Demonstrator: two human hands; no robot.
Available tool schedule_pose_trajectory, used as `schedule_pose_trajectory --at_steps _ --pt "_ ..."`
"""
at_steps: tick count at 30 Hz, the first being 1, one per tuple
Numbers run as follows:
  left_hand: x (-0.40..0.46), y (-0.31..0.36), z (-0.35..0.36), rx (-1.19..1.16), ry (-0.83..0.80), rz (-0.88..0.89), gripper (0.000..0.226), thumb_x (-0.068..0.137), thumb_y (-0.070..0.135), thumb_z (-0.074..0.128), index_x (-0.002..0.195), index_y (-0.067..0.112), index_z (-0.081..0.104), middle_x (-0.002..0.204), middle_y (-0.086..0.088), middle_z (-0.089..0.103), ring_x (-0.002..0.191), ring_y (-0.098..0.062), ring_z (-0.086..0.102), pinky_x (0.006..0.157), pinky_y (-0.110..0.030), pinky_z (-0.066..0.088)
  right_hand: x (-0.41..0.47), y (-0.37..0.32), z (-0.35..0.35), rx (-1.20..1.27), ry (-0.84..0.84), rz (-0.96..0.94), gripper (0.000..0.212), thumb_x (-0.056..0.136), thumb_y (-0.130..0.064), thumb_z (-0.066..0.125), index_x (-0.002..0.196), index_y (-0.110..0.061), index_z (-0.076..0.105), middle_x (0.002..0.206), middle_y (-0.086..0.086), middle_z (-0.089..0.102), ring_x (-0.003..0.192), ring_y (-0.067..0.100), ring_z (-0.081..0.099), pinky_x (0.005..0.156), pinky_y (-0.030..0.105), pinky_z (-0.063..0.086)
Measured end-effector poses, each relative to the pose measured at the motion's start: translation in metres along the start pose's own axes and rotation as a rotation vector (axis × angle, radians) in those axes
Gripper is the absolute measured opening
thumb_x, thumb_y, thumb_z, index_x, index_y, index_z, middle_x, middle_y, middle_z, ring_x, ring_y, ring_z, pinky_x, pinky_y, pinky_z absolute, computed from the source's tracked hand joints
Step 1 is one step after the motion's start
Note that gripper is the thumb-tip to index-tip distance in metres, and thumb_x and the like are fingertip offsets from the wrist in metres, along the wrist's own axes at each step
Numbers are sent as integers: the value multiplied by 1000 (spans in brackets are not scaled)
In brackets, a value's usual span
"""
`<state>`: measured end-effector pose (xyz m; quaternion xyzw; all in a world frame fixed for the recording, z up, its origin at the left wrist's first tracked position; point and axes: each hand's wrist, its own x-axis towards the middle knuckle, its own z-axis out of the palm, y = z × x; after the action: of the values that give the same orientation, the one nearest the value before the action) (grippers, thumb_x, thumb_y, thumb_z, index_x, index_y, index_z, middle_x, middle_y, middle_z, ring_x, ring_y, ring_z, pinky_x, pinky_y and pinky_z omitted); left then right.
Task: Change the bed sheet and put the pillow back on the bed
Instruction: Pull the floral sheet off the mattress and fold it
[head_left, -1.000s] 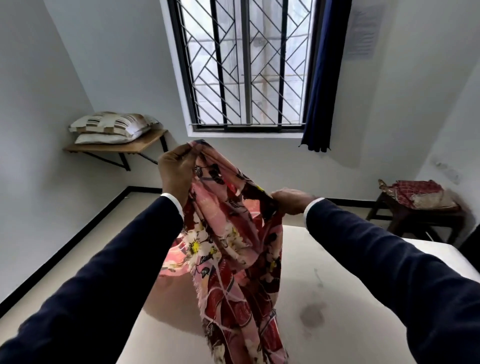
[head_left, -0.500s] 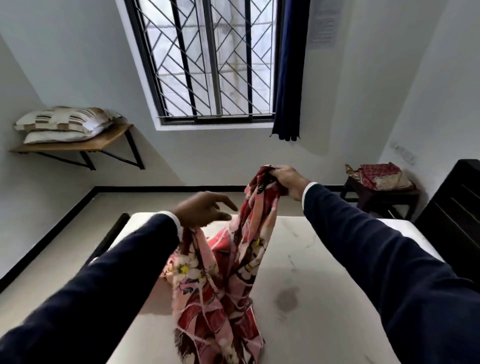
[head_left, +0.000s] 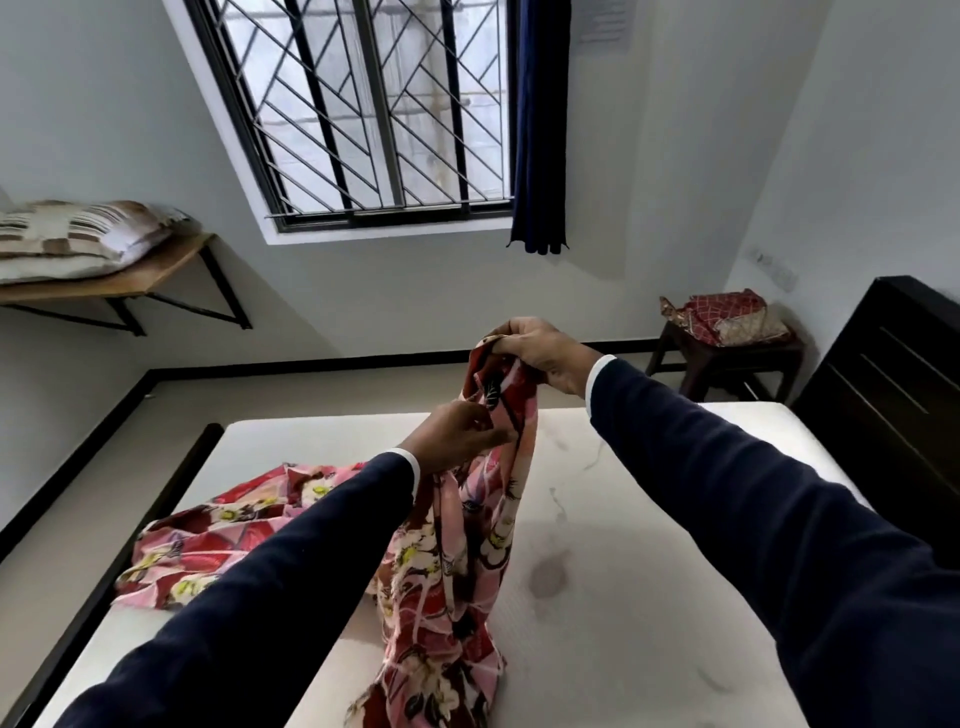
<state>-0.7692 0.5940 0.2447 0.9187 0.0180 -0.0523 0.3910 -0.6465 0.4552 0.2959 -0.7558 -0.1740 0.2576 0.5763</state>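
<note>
The right hand (head_left: 540, 356) grips the top of the floral sheet (head_left: 457, 561), bunched and held up; just below it, the left hand (head_left: 457, 434) pinches a fold. The rest trails down beneath both hands onto the bare mattress (head_left: 649, 597), with 1 heap under the left sleeve. The pillows (head_left: 78, 234) sit on a wall shelf (head_left: 135, 278), far left of the hands. Risk: the cloth is twisted, so spreading it from a wrong edge could lay it crooked or tangled.

Soft window (head_left: 374, 104) daylight, wide-angle edge distortion
</note>
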Motion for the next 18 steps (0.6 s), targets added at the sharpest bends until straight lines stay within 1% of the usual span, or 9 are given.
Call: schedule_pose_trajectory --at_steps 2,4,6,8,10,12,13,15,18 --pt "9 4 4 41 55 13 27 95 32 65 87 7 73 86 -11 74 79 -29 70 73 -42 59 2 5 -2 70 12 21 16 92 -16 67 107 -14 62 93 7 68 76 18 64 69 32 55" --pt "16 9 4 33 124 10 28 96 26 64 80 4 72 69 -6 70 60 -23 65 58 -35 54 6 14 -3 141 25 25 25 93 -14 65 117 -13 56 106 10 64 88 20 63 74 32 55" --pt "24 9 -3 -45 198 -29 29 95 27 66 74 10 75 50 9 58 42 -7 48 48 -23 40 5 30 -3 -135 197 -107 36 90 -17 65 123 -15 52 117 9 56 104 23 58 85 33 51" --pt "30 1 -11 -166 297 -52 28 93 34 68 72 17 78 46 10 51 45 -6 38 51 -23 32 -8 52 4 -574 441 -334 40 83 -28 67 120 -20 54 118 4 53 108 24 54 91 39 49" --pt "28 2 -18 -311 358 -61 27 93 31 69 71 17 77 47 11 45 46 -8 35 51 -23 29 -22 77 16 -611 330 -355 43 76 -41 70 112 -23 53 111 0 55 99 21 58 86 44 53" --pt "23 10 -20 -424 343 -36 28 95 23 68 72 8 73 45 14 44 42 -4 36 45 -18 30 -30 96 29 -521 80 -122 57 71 -52 74 114 -23 49 111 0 58 98 20 62 86 45 56" --pt "20 17 -20 -464 310 -10 28 97 17 66 71 6 70 45 16 47 41 0 38 44 -15 32 -29 102 34 -525 33 -27 64 70 -59 71 118 -24 48 113 -1 61 99 21 63 86 44 56" --pt "15 30 -16 -477 261 43 29 97 12 65 68 10 68 47 17 52 43 4 42 46 -11 34 -23 105 39 -602 40 35 63 78 -69 57 124 -26 51 112 2 67 97 25 66 85 41 55" --pt "11 38 -18 -432 247 96 23 96 13 65 76 6 74 49 16 54 43 3 40 45 -12 33 -9 96 35 -730 90 42 45 97 -55 40 114 -22 63 113 8 69 99 32 65 78 36 47"
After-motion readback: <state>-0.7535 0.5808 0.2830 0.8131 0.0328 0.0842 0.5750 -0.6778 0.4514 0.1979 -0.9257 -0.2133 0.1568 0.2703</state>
